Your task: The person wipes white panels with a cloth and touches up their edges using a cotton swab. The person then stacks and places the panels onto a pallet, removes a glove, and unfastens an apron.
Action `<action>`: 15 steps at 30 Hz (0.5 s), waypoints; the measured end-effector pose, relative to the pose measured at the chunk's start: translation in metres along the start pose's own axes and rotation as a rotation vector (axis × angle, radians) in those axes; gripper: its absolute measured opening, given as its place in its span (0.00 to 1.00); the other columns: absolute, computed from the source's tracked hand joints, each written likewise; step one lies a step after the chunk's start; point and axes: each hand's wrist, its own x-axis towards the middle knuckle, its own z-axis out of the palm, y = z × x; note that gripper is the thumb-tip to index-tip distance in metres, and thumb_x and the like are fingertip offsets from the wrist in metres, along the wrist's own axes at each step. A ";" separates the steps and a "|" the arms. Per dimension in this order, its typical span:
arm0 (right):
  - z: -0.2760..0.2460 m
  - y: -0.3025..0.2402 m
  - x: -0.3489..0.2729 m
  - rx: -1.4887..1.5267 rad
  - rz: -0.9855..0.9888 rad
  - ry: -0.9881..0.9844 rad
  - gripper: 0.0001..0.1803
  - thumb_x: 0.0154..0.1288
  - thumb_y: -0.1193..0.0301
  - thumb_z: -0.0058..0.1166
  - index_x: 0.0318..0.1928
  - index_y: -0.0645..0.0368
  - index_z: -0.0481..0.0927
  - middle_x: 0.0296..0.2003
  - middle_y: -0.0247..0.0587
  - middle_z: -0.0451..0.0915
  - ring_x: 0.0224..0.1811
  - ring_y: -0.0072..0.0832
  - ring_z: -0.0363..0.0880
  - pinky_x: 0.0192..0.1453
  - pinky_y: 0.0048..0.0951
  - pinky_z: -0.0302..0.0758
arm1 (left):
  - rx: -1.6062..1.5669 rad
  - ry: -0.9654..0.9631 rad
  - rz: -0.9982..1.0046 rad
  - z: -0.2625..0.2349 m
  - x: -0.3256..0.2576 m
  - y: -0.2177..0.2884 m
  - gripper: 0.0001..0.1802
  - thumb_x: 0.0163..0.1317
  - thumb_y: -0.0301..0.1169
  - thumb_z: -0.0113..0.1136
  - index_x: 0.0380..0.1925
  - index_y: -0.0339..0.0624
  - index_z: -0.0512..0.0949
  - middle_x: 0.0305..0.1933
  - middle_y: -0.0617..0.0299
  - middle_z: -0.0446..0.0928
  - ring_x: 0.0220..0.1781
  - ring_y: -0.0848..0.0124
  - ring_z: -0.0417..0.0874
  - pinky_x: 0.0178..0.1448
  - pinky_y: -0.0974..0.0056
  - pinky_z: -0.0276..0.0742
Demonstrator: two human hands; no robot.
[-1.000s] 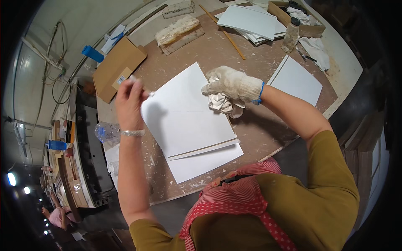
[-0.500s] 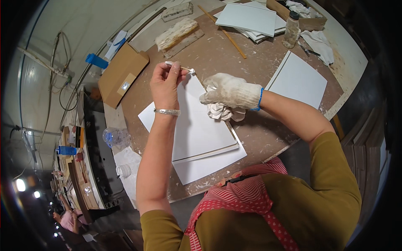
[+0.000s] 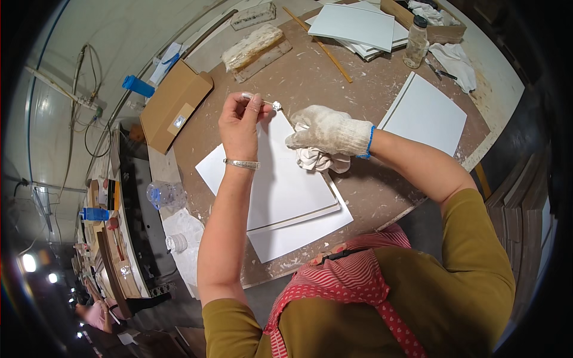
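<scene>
Left hand (image 3: 240,128) has moved along the board (image 3: 292,185), pinching a stick (image 3: 268,102); right grip (image 3: 331,130) clutches cloth (image 3: 319,160), partly hiding it.

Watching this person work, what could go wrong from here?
The white blob on the thin stick in the bare left hand might drop onto the white panel. The gloved right hand, holding a crumpled cloth at that panel's edge, looks stained and could leave marks. The panel lies askew over another white board, so a push might shift it.
</scene>
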 end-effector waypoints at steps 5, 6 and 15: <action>-0.001 0.004 -0.002 0.065 0.005 -0.029 0.22 0.57 0.54 0.55 0.39 0.62 0.78 0.35 0.52 0.79 0.39 0.44 0.78 0.46 0.37 0.72 | -0.032 -0.004 -0.023 0.003 -0.003 0.004 0.04 0.63 0.26 0.58 0.33 0.37 0.73 0.30 0.62 0.77 0.31 0.74 0.81 0.38 0.72 0.77; -0.001 0.003 -0.004 0.053 0.024 -0.017 0.22 0.57 0.54 0.55 0.39 0.62 0.78 0.34 0.52 0.79 0.40 0.44 0.78 0.46 0.37 0.73 | -0.015 0.018 -0.068 0.001 -0.005 0.002 0.04 0.62 0.25 0.58 0.33 0.37 0.73 0.30 0.62 0.77 0.31 0.74 0.81 0.37 0.72 0.77; 0.002 0.000 -0.005 -0.013 0.051 -0.048 0.23 0.57 0.53 0.57 0.43 0.60 0.78 0.37 0.50 0.80 0.42 0.42 0.79 0.48 0.36 0.73 | -0.039 0.087 -0.167 0.001 -0.011 -0.004 0.04 0.62 0.25 0.59 0.31 0.38 0.74 0.28 0.59 0.78 0.27 0.74 0.79 0.33 0.72 0.77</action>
